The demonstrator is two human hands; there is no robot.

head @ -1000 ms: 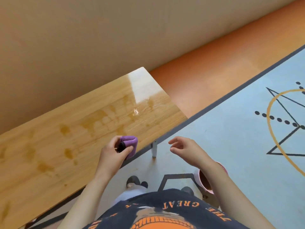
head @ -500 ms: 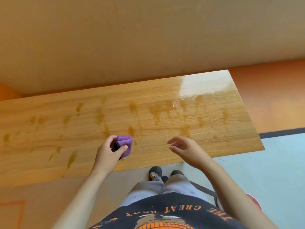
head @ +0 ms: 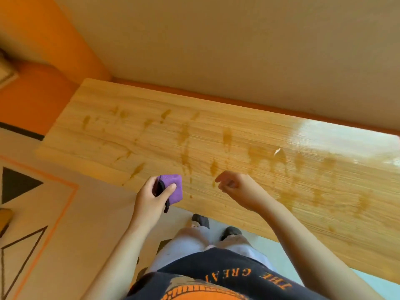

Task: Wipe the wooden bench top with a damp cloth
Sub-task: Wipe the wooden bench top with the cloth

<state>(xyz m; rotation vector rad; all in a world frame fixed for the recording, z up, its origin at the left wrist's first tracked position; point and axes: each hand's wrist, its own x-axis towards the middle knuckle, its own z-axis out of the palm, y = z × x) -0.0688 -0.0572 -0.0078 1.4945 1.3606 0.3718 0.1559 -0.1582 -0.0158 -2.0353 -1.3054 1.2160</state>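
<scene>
Left hand: my left hand (head: pixel 151 199) has the purple cloth (head: pixel 173 187) clamped, folded into a small wad; thumb pressed across its front, fingers curled behind; a dark edge shows by my palm.
Cloth: right at the near edge of the wooden bench top (head: pixel 238 131); whether it touches the wood, I cannot tell.
Right hand: my right hand (head: pixel 236 189) hangs over the bench, near the cloth; fingers loosely curled, nothing in them.
Bench: brownish stains (head: pixel 184 135) streaked all along the wood; bright glare (head: pixel 337 139) at the far right.
Below: my dark shoes (head: pixel 200 219) just under the near edge.
Behind: beige wall (head: pixel 216 50) along the far side.
</scene>
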